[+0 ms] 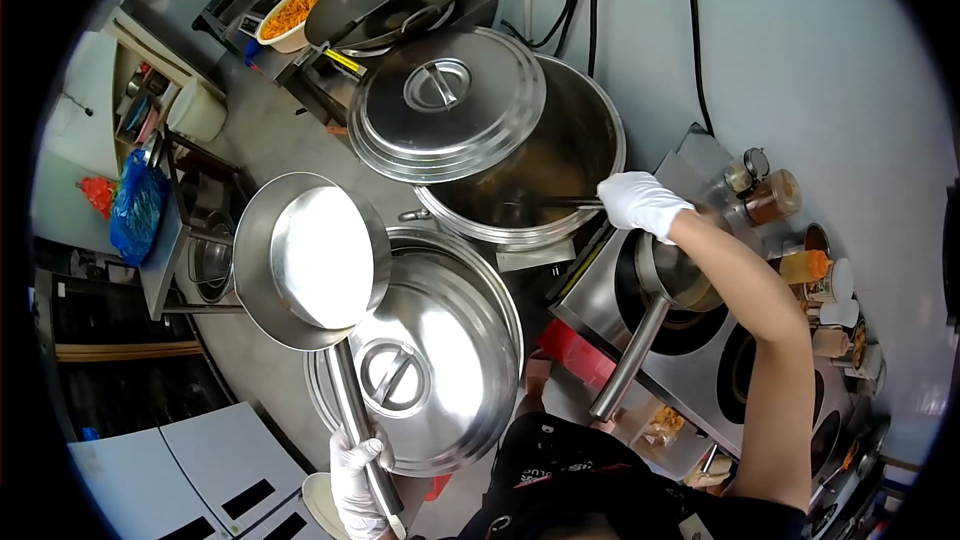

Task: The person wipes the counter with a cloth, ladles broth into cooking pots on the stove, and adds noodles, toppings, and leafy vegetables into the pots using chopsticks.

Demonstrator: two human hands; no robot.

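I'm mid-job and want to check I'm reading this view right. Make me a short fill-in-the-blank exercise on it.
1. The left hand grips a saucepan by its ____.
2. The right hand, holding a dark utensil, wears a ____ glove.
3. A round metal ____ partly covers the large pot nearest the right hand.
4. The larger hanging bag is ____.

Missing words: handle; white; lid; blue.

Silver saucepan [318, 265], white gloves [640, 204], pot [592, 120] — brownish inside, perhaps

Far pot [602, 112] open beside lid [446, 108]
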